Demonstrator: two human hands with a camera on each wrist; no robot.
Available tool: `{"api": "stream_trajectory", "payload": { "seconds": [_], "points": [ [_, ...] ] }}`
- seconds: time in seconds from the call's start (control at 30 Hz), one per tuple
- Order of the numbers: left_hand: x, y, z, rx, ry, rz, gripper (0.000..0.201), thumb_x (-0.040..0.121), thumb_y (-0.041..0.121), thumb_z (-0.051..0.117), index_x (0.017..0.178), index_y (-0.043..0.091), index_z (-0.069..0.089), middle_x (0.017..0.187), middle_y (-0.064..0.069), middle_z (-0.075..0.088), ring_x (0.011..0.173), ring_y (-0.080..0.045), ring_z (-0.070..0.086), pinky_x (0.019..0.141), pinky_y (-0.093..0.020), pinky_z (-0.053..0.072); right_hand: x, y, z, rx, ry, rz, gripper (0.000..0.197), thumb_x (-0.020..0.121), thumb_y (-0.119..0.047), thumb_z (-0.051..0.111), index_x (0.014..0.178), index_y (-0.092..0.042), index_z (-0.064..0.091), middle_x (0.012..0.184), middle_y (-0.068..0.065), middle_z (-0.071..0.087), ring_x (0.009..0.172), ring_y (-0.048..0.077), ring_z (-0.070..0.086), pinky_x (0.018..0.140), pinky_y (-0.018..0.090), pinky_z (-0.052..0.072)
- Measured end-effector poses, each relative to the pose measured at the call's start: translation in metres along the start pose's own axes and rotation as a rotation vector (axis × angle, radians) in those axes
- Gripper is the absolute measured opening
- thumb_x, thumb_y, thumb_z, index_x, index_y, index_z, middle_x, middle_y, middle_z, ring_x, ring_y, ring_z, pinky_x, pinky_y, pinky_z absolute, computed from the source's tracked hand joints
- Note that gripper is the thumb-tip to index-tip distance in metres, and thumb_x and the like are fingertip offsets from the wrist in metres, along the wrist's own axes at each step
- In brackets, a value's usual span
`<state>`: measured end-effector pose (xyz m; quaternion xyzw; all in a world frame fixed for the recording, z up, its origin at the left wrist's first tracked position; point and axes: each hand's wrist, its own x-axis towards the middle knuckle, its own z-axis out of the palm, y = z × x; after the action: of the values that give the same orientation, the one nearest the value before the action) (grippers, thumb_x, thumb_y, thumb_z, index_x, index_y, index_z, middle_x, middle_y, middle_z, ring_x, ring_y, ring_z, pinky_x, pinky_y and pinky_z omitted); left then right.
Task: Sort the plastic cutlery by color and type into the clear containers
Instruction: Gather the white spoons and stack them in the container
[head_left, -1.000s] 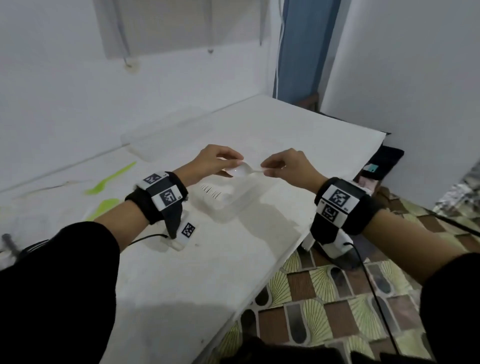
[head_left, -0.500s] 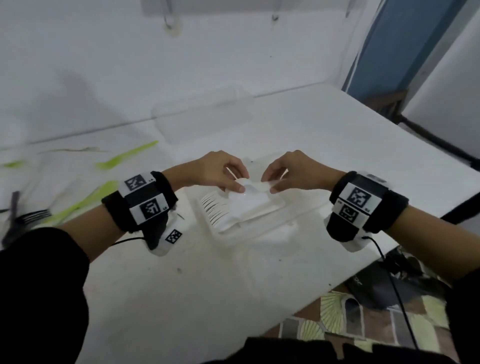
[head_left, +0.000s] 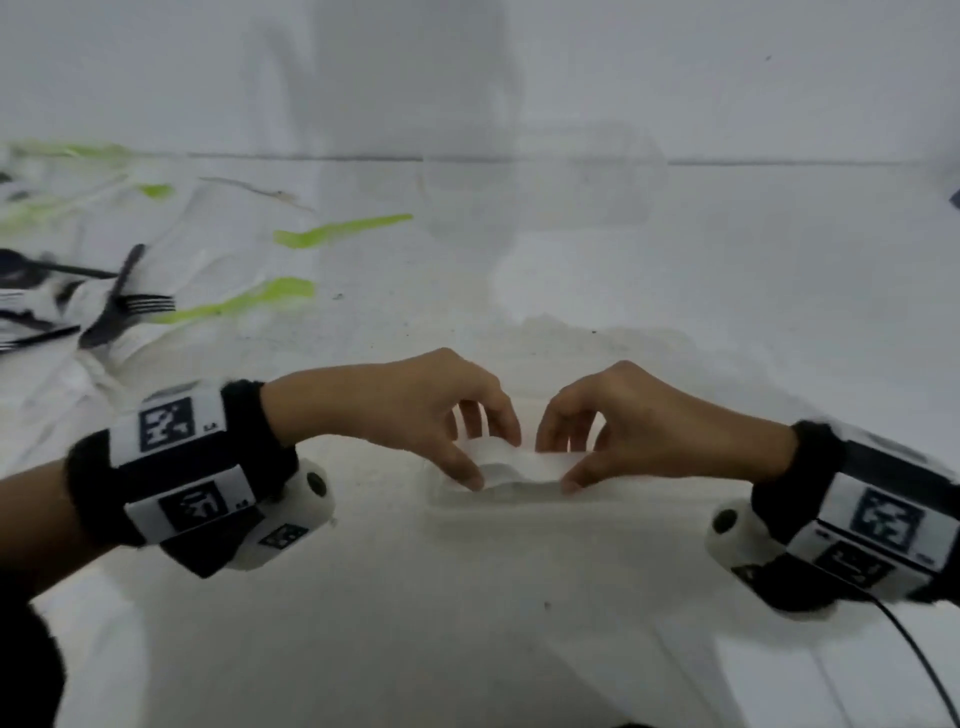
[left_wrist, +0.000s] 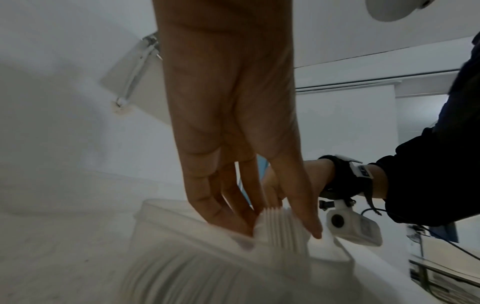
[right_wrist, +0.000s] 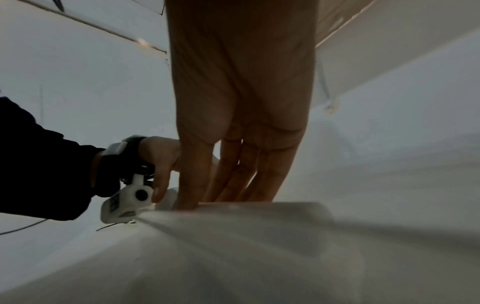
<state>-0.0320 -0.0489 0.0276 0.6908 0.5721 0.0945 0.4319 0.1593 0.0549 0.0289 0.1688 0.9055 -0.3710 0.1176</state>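
Observation:
A stack of white plastic spoons lies low in a clear container at the table's middle. My left hand pinches the stack's left end between thumb and fingers, and my right hand pinches its right end. In the left wrist view the ribbed stack sits between the left thumb and fingers, just over the container's wall. The right wrist view shows the right fingers reaching down behind the container rim. A second clear container stands at the back.
Green cutlery and a green spoon lie left of centre. Black forks and more mixed cutlery are piled at the far left on a crumpled white sheet. A cable trails from the right wrist. A white wall runs behind the table.
Both hands brought the white spoons down from above the container into it. The view swung left, so the cutlery pile at the left now shows.

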Motion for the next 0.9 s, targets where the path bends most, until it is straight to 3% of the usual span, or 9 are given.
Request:
{"api": "stream_trajectory", "payload": {
  "seconds": [0.27, 0.4, 0.57, 0.77, 0.9],
  "points": [
    [0.003, -0.008, 0.014, 0.235, -0.055, -0.027, 0.037, 0.075, 0.03, 0.076, 0.11, 0.027, 0.062, 0.106, 0.011, 0.053, 0.089, -0.001, 0.048, 0.079, -0.012, 0.041, 0.015, 0.009, 0.024, -0.07, -0.021, -0.075, 0.028, 0.069, -0.024, 0.08, 0.095, -0.018, 0.069, 0.082, -0.012, 0.06, 0.069, -0.002, 0.054, 0.069, 0.009, 0.045],
    [0.005, -0.011, 0.017, 0.326, 0.019, 0.009, 0.054, 0.074, 0.041, 0.074, 0.123, 0.028, 0.054, 0.123, 0.012, 0.043, 0.109, -0.005, 0.035, 0.09, -0.014, 0.034, 0.015, 0.007, 0.03, -0.197, 0.009, -0.087, 0.027, 0.074, -0.03, 0.075, 0.098, -0.025, 0.064, 0.084, -0.016, 0.051, 0.073, 0.001, 0.046, 0.065, 0.02, 0.044],
    [0.009, -0.015, 0.015, 0.351, 0.035, -0.003, 0.067, 0.079, 0.044, 0.068, 0.137, 0.026, 0.041, 0.141, 0.007, 0.037, 0.126, -0.007, 0.03, 0.102, -0.019, 0.024, 0.017, 0.006, 0.034, -0.288, 0.01, -0.086, 0.026, 0.077, -0.036, 0.071, 0.099, -0.027, 0.061, 0.083, -0.017, 0.046, 0.072, 0.003, 0.041, 0.055, 0.01, 0.027],
    [0.011, -0.013, 0.013, 0.353, 0.001, -0.073, 0.07, 0.083, 0.04, 0.065, 0.143, 0.028, 0.029, 0.152, 0.009, 0.02, 0.136, -0.005, 0.016, 0.103, -0.011, 0.015, 0.015, 0.007, 0.029, -0.282, -0.016, -0.087, 0.027, 0.079, -0.041, 0.068, 0.104, -0.029, 0.066, 0.092, -0.013, 0.061, 0.074, 0.0, 0.044, 0.06, 0.01, 0.033],
    [0.014, -0.015, 0.009, 0.368, 0.017, -0.049, 0.052, 0.095, 0.033, 0.049, 0.143, 0.026, 0.031, 0.149, 0.008, 0.028, 0.133, -0.006, 0.022, 0.099, -0.008, 0.015, 0.014, 0.007, 0.031, -0.244, 0.013, -0.087, 0.026, 0.079, -0.04, 0.069, 0.1, -0.025, 0.068, 0.094, -0.01, 0.062, 0.074, 0.0, 0.045, 0.063, 0.014, 0.036]
  ]
}}
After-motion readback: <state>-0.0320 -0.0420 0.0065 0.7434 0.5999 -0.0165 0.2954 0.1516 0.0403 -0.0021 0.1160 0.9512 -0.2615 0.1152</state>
